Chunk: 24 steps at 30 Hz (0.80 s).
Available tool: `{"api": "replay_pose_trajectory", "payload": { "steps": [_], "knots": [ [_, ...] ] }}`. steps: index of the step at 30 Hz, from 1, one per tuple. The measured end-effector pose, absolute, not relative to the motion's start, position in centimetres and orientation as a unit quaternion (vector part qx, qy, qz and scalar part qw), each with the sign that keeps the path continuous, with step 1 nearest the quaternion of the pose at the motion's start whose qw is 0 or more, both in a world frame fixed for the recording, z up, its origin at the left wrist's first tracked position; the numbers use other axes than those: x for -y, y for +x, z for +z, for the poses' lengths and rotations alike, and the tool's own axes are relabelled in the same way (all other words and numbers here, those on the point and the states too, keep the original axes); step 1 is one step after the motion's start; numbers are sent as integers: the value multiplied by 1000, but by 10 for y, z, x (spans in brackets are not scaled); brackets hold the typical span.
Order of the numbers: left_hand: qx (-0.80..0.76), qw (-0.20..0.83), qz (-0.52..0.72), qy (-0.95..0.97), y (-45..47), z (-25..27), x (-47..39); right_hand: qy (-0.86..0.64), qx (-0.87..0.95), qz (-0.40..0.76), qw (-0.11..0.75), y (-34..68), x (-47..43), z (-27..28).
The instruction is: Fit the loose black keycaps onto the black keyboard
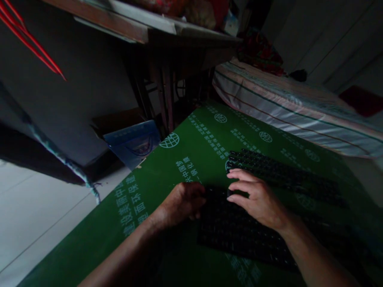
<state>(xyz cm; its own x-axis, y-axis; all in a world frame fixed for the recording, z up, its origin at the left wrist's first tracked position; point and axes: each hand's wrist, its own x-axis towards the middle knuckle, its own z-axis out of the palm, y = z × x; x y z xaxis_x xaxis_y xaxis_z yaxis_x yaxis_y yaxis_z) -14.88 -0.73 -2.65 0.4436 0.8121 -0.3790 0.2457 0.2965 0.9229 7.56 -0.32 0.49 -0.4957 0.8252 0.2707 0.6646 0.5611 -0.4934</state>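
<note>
A black keyboard (239, 233) lies slanted across the green sheet, its details dim in the low light. My left hand (186, 201) is closed at the keyboard's upper left corner, the fingertips curled against its edge and partly in shadow. Over the keyboard's top row is my right hand (254, 195), with thumb and fingers bent into a pinch. A small black keycap (229, 193) shows between those fingertips. Just beyond, several rows of loose-looking black keycaps (284, 175) run in a long strip on the sheet; whether they are joined cannot be made out.
The green sheet (167, 167) with white print covers the work surface. A dark wooden table (143, 34) stands behind, with a blue bag (134, 141) beneath it. At the right is a mattress (269, 99). Red cords (32, 44) hang at upper left.
</note>
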Motion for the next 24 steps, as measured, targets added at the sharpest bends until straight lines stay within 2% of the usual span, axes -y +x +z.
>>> {"api": "replay_pose_trajectory", "payload": {
  "steps": [12, 24],
  "knots": [
    [-451, 667, 247, 539, -148, -31, 5, -420, 875, 103, 219, 50, 19, -13],
    [-460, 637, 246, 568, -145, -30, 9, -421, 881, 79, 199, 47, 20, -16]
  ]
}}
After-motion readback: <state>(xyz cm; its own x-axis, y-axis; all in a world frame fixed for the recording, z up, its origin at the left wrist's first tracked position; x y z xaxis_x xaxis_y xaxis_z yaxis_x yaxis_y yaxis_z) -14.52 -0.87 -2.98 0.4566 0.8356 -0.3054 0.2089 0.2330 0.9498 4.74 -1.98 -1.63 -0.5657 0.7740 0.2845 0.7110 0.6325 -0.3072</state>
